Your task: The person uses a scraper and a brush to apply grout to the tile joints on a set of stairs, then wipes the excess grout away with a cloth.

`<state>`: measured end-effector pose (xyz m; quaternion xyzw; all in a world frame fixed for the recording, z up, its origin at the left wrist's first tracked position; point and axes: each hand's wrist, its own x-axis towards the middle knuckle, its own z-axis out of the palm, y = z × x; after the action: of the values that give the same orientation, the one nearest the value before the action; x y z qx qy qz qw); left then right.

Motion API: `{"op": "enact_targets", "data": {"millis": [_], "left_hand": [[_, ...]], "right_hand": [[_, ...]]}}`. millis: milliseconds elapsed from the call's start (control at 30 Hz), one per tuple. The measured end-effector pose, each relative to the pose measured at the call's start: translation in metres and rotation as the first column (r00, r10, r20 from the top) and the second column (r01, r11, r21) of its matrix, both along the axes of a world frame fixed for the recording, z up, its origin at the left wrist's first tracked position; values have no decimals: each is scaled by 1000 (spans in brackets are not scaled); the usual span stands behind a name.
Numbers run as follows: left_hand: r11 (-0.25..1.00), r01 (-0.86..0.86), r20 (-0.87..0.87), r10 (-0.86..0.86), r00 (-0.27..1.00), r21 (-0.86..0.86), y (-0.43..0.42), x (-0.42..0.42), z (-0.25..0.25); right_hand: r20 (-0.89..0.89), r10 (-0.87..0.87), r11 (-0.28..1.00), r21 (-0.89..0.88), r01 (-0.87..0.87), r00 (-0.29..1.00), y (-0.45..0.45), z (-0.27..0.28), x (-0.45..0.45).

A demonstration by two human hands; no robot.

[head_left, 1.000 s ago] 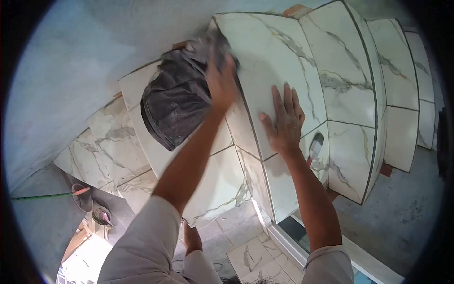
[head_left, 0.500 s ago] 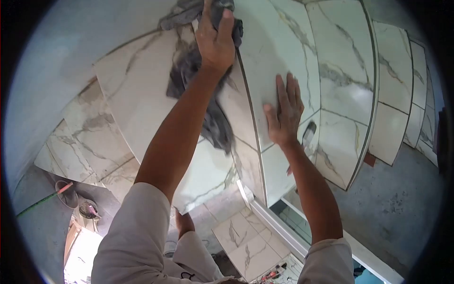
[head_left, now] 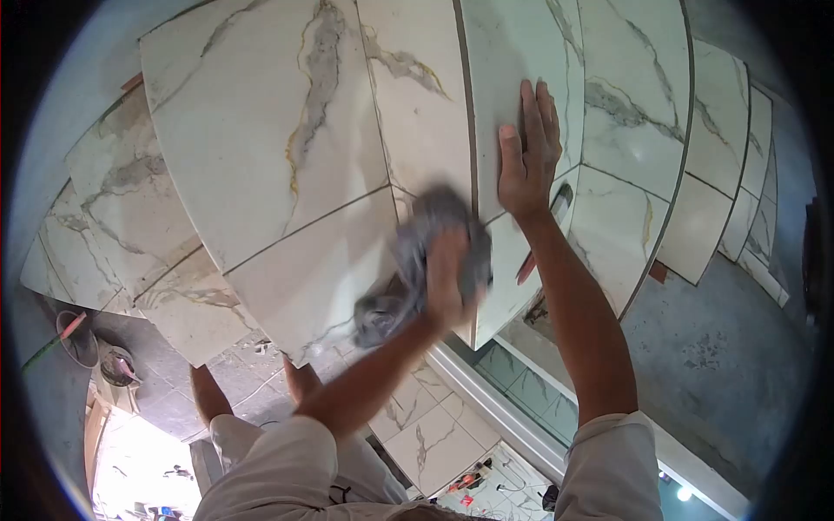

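Marbled steps ran across the view, their tiles split by dark joints. The left hand (head_left: 446, 280), blurred, lay over a dark grey cloth (head_left: 441, 208), which was bunched against the riser (head_left: 417, 95) close to the dark edge strip (head_left: 470, 113); a loose end of cloth trailed left over the neighbouring tile (head_left: 300, 247). Left fingers were on the cloth, but through the blur I could not tell whether they were clenched around it or only pressing. The right hand (head_left: 532, 161) rested on the tile just right of the strip, palm side down, fingers extended and released, grasping nothing. Next to the right wrist lay a slim tool (head_left: 563, 201), dark at its top end and reddish at the other, partly hidden behind the forearm. Below left stood a bucket (head_left: 80, 345) with a green pole (head_left: 42, 352) near it; just beside was a second pail (head_left: 115, 366) with something pink in it. A pale metal track (head_left: 499, 399) ran along the floor at the foot of the steps. Small red items (head_left: 472, 480) lay at the bottom, too small to identify.
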<state>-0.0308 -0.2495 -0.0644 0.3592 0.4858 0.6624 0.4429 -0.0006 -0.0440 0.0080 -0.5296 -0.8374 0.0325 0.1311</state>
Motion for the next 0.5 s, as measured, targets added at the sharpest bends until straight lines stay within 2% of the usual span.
{"op": "enact_targets", "data": {"millis": [33,67,100,167,233,300,367,400,433,467,500], "left_hand": [[995,-104,89,103,991,11,56,-31,9],[995,-96,5,96,995,-2,102,-66,10],[985,-155,66,151,986,70,138,-81,0],[985,-142,50,138,989,102,128,-76,0],[995,-82,-41,84,996,57,31,-19,-7],[996,84,-36,-82,996,41,-69,17,6],[997,75,-71,-72,995,33,-60,19,10],[998,69,-104,-66,992,17,-53,19,12],[999,-24,-134,29,991,40,-6,1,11],[998,-53,-115,50,992,-25,49,-32,24],[975,-200,-193,216,957,97,102,-50,17]], "right_hand": [[1,-7,1000,-5,7,1000,-1,0,0],[13,-20,1000,1,20,1000,-2,1,-2],[24,-30,1000,10,30,999,-1,2,-3],[27,-49,999,17,49,998,-5,0,-2],[27,-59,998,29,58,998,-3,0,-3],[-4,-49,999,1,49,999,-3,2,-3],[9,-60,998,7,60,998,-4,3,-6],[23,-74,997,5,74,997,-5,3,-5],[23,-89,996,1,89,996,-7,2,-2],[8,-52,998,40,52,999,-4,-1,0],[-2,-19,997,76,19,1000,-2,-4,3]]}}
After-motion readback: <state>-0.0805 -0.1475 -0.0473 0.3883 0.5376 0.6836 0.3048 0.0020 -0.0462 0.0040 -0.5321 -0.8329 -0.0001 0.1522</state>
